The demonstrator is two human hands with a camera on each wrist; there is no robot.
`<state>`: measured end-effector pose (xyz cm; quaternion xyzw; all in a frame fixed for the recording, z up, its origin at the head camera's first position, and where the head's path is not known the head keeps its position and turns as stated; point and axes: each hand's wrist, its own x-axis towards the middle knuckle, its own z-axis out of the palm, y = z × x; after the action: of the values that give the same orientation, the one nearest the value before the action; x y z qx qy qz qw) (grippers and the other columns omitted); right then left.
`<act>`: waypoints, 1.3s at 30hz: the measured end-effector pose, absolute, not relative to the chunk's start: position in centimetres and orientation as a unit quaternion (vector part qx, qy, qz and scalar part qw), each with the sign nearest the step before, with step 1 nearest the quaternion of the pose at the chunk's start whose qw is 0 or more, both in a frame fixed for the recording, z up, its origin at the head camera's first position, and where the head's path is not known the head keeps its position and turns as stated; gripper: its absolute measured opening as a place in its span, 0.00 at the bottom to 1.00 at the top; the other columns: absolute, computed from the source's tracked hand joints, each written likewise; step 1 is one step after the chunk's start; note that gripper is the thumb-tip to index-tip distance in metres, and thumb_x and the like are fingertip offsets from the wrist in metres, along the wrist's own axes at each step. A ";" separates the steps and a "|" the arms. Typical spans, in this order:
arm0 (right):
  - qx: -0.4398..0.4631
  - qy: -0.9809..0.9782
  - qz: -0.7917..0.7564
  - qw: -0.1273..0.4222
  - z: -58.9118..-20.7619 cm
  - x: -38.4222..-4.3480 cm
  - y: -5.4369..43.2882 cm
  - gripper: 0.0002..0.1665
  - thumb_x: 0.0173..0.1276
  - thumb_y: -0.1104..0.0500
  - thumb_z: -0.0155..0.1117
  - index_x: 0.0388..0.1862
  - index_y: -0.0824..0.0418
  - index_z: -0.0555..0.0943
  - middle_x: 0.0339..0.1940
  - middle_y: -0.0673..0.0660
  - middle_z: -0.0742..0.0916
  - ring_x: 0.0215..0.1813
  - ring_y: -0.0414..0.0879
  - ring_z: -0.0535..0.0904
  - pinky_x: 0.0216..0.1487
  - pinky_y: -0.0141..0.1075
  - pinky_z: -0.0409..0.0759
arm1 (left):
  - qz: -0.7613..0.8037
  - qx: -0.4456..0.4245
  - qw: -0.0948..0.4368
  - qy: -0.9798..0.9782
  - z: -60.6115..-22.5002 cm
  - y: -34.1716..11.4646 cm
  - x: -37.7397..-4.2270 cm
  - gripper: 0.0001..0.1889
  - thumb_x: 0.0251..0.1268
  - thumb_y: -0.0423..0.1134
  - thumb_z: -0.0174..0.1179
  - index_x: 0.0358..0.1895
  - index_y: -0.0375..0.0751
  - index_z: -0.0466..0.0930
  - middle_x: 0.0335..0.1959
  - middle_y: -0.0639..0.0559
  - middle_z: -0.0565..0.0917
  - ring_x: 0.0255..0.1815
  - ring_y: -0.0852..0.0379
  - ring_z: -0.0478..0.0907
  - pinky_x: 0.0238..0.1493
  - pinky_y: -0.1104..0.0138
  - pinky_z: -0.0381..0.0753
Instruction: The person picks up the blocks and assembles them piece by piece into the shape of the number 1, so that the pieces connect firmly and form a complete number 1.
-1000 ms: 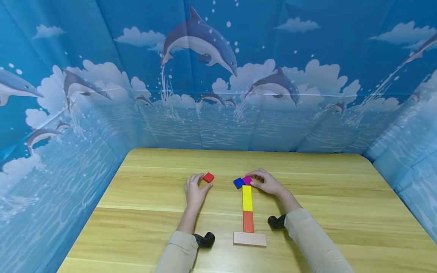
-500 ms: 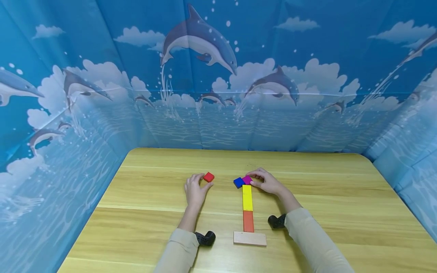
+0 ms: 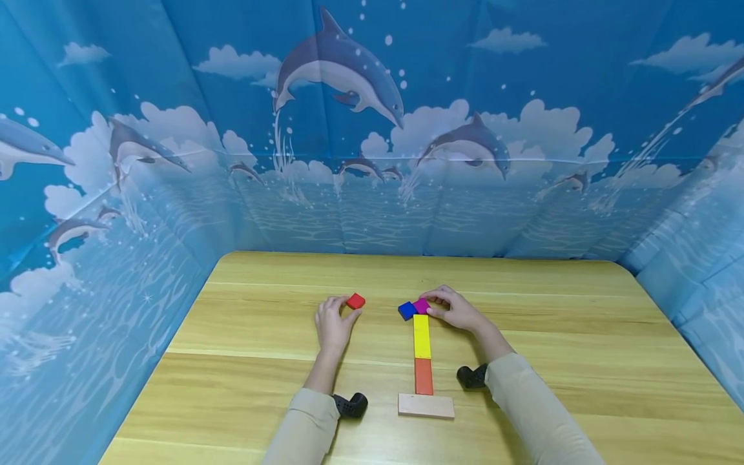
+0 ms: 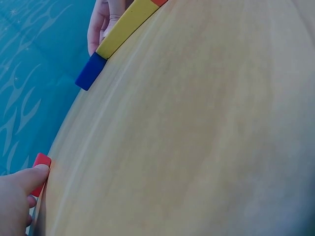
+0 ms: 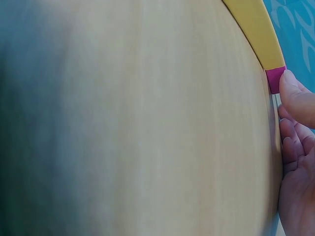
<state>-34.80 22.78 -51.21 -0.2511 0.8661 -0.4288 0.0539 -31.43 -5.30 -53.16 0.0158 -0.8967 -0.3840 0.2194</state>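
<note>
A red block (image 3: 356,301) lies on the wooden table, with my left hand (image 3: 332,328) holding it between thumb and forefinger. In the left wrist view the thumb rests on that red block (image 4: 41,167). To the right, my right hand (image 3: 456,313) pinches a magenta block (image 3: 421,306) by its edges. A dark blue block (image 3: 407,310) sits against the magenta one, corner to corner at a slant. Both are at the far end of a long yellow block (image 3: 421,336). Below it an orange-red block (image 3: 423,376) continues the line, ending at a pale wood plank (image 3: 425,405) laid crosswise.
The wooden table (image 3: 232,387) has rounded far corners. A dolphin-print curtain (image 3: 372,213) stands behind it and at both sides. Black wrist cameras jut out from the left sleeve (image 3: 310,423) and right sleeve (image 3: 535,407).
</note>
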 end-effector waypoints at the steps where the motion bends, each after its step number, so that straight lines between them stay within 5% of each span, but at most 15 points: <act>1: -0.251 0.865 -0.431 0.054 -50.9 -34.6 22.7 0.19 0.66 0.63 0.57 0.54 0.68 0.74 0.44 0.63 0.75 0.42 0.51 0.68 0.44 0.43 0.67 | -0.385 0.016 0.219 -0.897 -53.2 -5.3 -31.4 0.20 0.47 0.44 0.69 0.45 0.39 0.81 0.40 0.48 0.81 0.45 0.48 0.71 0.55 0.54 0.63; 20: -0.252 0.860 -0.439 0.065 -47.9 -32.9 21.8 0.18 0.65 0.68 0.56 0.53 0.74 0.73 0.44 0.69 0.74 0.43 0.57 0.68 0.46 0.47 0.68 | -0.518 -0.043 0.224 -0.824 -53.0 -5.0 -31.3 0.18 0.39 0.34 0.73 0.38 0.34 0.82 0.35 0.47 0.81 0.40 0.49 0.71 0.46 0.60 0.65; 30: -0.248 0.863 -0.435 0.066 -47.9 -32.9 21.8 0.19 0.65 0.67 0.56 0.54 0.73 0.73 0.44 0.68 0.75 0.43 0.56 0.68 0.46 0.46 0.67 | -0.516 -0.104 0.181 -0.831 -52.6 -3.6 -31.1 0.17 0.40 0.36 0.73 0.37 0.37 0.82 0.35 0.50 0.82 0.42 0.51 0.72 0.49 0.58 0.66; 39: -0.247 0.863 -0.435 0.065 -47.9 -32.7 21.7 0.19 0.65 0.67 0.56 0.54 0.73 0.73 0.45 0.68 0.74 0.44 0.57 0.68 0.47 0.48 0.67 | -0.478 -0.164 0.170 -0.846 -52.8 -2.7 -30.9 0.15 0.43 0.39 0.72 0.37 0.38 0.83 0.34 0.52 0.82 0.38 0.54 0.71 0.40 0.63 0.70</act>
<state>-32.73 21.75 -47.94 -0.2475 0.8634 -0.4347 0.0652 -30.91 -2.66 -52.83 -0.1635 -0.8461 -0.4779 0.1704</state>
